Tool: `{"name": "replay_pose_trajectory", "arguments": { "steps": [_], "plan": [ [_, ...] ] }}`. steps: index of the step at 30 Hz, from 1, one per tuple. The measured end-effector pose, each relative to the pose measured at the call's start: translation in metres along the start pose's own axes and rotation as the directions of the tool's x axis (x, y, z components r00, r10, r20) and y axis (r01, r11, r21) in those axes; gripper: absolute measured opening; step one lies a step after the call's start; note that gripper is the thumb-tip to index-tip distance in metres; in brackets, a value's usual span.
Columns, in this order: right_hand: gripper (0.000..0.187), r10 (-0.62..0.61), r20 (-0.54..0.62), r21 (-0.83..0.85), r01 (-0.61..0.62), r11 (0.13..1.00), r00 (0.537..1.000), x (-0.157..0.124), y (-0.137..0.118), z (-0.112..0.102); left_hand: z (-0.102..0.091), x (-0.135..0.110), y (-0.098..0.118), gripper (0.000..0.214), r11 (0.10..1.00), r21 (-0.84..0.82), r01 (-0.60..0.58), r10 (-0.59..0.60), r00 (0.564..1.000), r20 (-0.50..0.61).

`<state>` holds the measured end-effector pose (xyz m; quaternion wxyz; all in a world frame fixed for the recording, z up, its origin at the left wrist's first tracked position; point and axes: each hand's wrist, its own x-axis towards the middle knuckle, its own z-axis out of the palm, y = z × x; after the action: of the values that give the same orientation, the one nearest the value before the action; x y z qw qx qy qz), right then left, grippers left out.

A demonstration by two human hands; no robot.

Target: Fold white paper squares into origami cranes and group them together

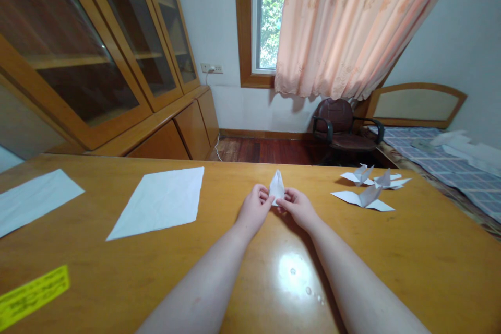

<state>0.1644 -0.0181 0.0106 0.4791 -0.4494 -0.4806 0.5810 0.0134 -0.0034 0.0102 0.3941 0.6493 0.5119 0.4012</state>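
Note:
A small folded piece of white paper (276, 186) stands pointed end up over the wooden table (410, 271), a little beyond its middle. My left hand (254, 210) pinches its lower left side with closed fingers. My right hand (298, 206) pinches its lower right side the same way. Both forearms reach in from the near edge.
A flat white sheet (160, 202) lies left of my hands, and another sheet (33, 199) at the far left. Three folded paper birds (368, 188) sit to the right. A yellow label (33, 295) is near left. Beyond stand a cabinet (97, 62), chair (340, 128) and bed (450, 162).

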Motion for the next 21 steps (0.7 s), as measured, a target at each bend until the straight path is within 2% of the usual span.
{"name": "replay_pose_trajectory", "arguments": {
  "steps": [3, 8, 12, 21],
  "plan": [
    [0.030, 0.020, 0.000, -0.039, -0.020, 0.999, 1.000, -0.0005, -0.0004, 0.0002, -0.0009, 0.0001, 0.0002, 0.025, 1.000, 0.010, -0.003, 0.003, 1.000, 0.023],
    [0.041, 0.027, -0.011, -0.079, -0.028, 0.997, 1.000, 0.0010, 0.0015, 0.0004, -0.0021, 0.0003, 0.0009, 0.015, 0.999, 0.046, -0.006, 0.003, 0.998, 0.064],
    [0.038, 0.044, -0.043, -0.155, -0.051, 0.987, 0.998, 0.0024, 0.0049, -0.0013, -0.0029, -0.0006, 0.0032, 0.015, 0.997, 0.077, 0.012, -0.015, 0.999, 0.045],
    [0.033, 0.064, 0.064, -0.226, -0.048, 0.973, 0.996, 0.0010, 0.0083, -0.0038, -0.0058, -0.0018, 0.0038, 0.032, 0.991, 0.134, -0.009, 0.007, 1.000, 0.013]
  ]
}}
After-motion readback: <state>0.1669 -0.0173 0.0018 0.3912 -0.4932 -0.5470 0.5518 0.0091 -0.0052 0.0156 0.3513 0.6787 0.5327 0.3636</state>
